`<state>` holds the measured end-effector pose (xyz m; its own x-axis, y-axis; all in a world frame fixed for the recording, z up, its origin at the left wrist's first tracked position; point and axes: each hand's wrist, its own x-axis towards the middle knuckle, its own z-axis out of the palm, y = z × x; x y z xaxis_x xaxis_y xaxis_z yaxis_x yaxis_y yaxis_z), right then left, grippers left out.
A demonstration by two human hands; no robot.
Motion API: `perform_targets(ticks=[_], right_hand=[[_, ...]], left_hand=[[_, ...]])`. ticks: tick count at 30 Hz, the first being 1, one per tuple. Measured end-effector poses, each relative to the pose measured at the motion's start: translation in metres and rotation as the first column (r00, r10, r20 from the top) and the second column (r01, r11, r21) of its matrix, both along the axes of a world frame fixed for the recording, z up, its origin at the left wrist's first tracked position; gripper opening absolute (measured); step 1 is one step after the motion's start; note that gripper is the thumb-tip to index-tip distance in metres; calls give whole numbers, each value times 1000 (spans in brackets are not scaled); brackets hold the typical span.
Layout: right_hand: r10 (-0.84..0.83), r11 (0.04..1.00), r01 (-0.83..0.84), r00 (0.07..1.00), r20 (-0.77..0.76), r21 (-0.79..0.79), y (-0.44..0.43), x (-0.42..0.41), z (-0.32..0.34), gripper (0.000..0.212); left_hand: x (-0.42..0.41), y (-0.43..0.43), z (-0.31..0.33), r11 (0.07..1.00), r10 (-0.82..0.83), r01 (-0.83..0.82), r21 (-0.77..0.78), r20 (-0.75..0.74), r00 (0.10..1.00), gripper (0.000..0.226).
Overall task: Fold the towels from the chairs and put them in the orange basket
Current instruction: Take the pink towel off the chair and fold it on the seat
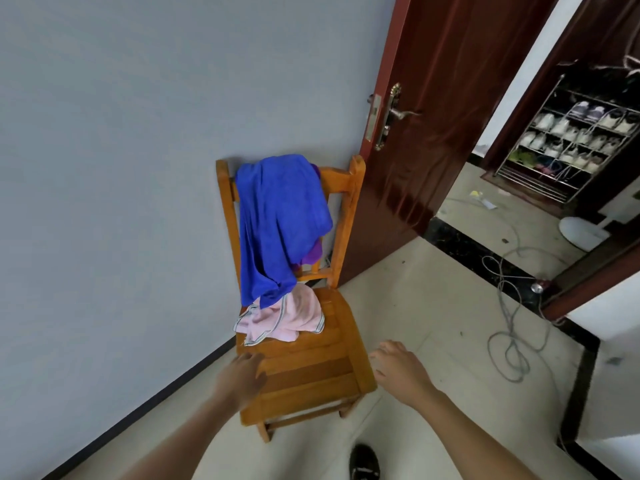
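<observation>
While my left hand (242, 375) hovers slack-fingered over its front left corner, one wooden chair (311, 372) carries three towels: one blue towel (277, 220) draped over the backrest, one purple towel (311, 258) showing behind it, and one pink towel (287, 317) crumpled on the seat. My right hand (401, 372) is beside the seat, fingers loose, grasping nothing. Far right: one shoe rack (571, 140), its shelves holding pale shoes.
</observation>
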<state>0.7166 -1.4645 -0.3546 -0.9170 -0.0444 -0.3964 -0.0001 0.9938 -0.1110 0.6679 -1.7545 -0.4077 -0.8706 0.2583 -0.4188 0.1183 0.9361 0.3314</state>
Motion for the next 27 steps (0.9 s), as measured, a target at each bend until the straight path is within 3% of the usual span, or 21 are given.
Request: perform_targets(ticks=[6, 14, 27], right_hand=[[86, 996, -87, 996, -34, -34, 61, -63, -7, 40], [215, 973, -205, 973, 87, -108, 110, -124, -36, 37], [418, 906, -378, 868, 269, -191, 73, -165, -102, 37]], left_hand=[[-30, 56, -3, 982, 182, -182, -47, -8, 983, 43], [-19, 137, -16, 921, 389, -390, 12, 64, 919, 41], [-35, 109, -58, 804, 593, -583, -115, 216, 776, 40]])
